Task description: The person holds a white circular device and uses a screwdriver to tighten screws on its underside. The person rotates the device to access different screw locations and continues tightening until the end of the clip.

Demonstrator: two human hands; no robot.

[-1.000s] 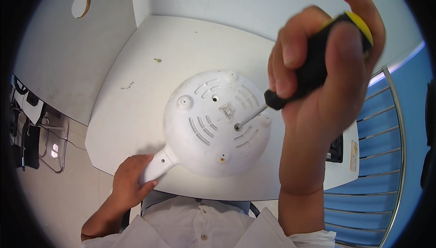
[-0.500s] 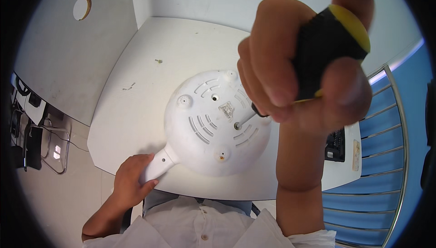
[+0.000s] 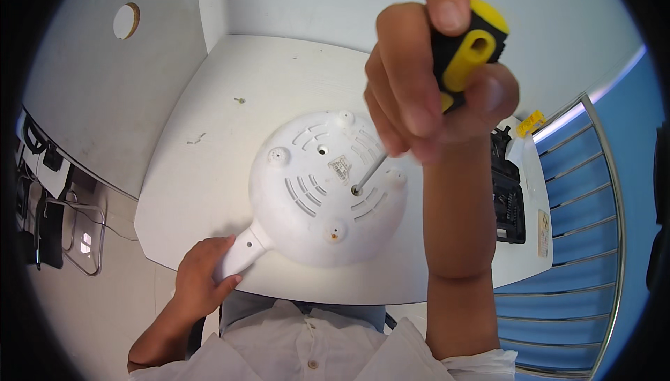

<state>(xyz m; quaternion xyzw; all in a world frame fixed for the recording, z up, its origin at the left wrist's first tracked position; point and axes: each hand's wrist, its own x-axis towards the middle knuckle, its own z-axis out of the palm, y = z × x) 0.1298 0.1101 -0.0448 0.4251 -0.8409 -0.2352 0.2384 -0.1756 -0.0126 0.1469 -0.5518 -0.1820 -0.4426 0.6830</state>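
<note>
Right up close to the lens comes the right hand [image 3: 419, 81], fingers and thumb wrapped firmly about the thick black-and-yellow handle of a screwdriver [image 3: 474, 56], the knuckles hiding the spot where handle meets shaft. Down slants the thin metal shaft [image 3: 372, 171], its tip lost inside a recessed hole [image 3: 357, 190], so whether it sits on a screw head can't be seen. Over at the desk's near edge, toward the left corner, the left hand [image 3: 199, 273] is closed around the stubby grip [image 3: 243, 250] of a white round appliance [image 3: 328, 196], covering the grip's end. The appliance lies underside up across the middle of the desk [image 3: 188, 206], showing slotted vents, four small feet, a second hole [image 3: 322, 150] and a label [image 3: 340, 169] too small to make out. Now to the desk's right edge: an open black tool case [image 3: 511, 238], partly cut off by the right forearm, with rows of small dark pieces [image 3: 511, 208] in its tray, probably driver bits; the rest of its contents stays behind the arm. Beyond it, toward the far right corner, sits a small yellow item [image 3: 531, 123]. Across to the desk's far left, a little screw [image 3: 239, 100] lies apart from some thin scraps [image 3: 196, 138], too tiny to identify. Past the left edge stands a grey panel [image 3: 118, 102] with a round cut-out, and out right a curved metal railing [image 3: 618, 227] runs off below.
</note>
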